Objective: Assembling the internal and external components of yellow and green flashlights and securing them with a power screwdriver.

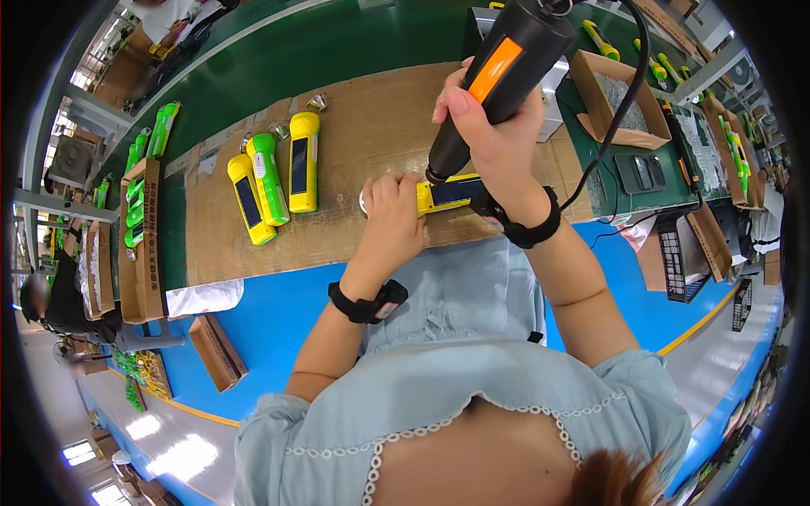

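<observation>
My left hand (393, 205) is closed round the head end of a yellow flashlight (456, 193) with a dark panel. The flashlight lies on its side on a brown cardboard sheet (363, 101). An electric screwdriver (506, 72), black with an orange stripe, is gripped in my right hand (504, 139). It slants downward, and its nose meets or hovers just over the flashlight's body by my left fingers; whether it touches, I cannot tell. To the left are two more yellow flashlights (305, 164) and a green one (267, 179), with small shiny reflector cups (317, 103) at their heads.
A cable (625, 110) hangs from the screwdriver on the right. Beyond it stand a cardboard box of small parts (633, 126) and a dark handheld device (639, 173). A long box of green flashlights (142, 244) is at left. A co-worker (72, 291) is at far left.
</observation>
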Motion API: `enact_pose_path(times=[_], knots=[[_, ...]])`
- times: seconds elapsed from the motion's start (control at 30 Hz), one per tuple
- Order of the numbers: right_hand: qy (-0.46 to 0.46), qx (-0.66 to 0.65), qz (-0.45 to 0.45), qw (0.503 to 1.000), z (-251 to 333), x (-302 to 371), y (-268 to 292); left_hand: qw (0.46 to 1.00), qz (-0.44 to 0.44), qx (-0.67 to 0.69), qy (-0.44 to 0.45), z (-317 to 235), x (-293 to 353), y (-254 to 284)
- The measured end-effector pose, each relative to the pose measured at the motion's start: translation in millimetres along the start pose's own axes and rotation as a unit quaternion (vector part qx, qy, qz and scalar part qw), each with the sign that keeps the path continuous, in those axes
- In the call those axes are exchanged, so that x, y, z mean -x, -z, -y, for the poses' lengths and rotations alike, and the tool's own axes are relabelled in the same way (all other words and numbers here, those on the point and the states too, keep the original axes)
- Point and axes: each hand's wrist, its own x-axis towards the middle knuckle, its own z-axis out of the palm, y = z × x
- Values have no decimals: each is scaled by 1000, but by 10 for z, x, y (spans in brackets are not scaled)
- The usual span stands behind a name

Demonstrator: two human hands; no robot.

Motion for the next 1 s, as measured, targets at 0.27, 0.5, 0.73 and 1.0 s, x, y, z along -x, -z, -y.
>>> enact_pose_path(times=[0.27,0.5,0.73,1.0], knots=[[-4,9,0,1000,-64,-4,-43,1000,-6,11,-3,41,5,-19],[-71,-21,-26,997,-115,-68,-141,1000,13,24,-5,96,-46,-22],[-37,58,32,997,-250,-19,-154,998,45,27,17,103,-68,41],[-42,56,35,997,-294,-5,-180,999,37,9,-7,158,-116,11]])
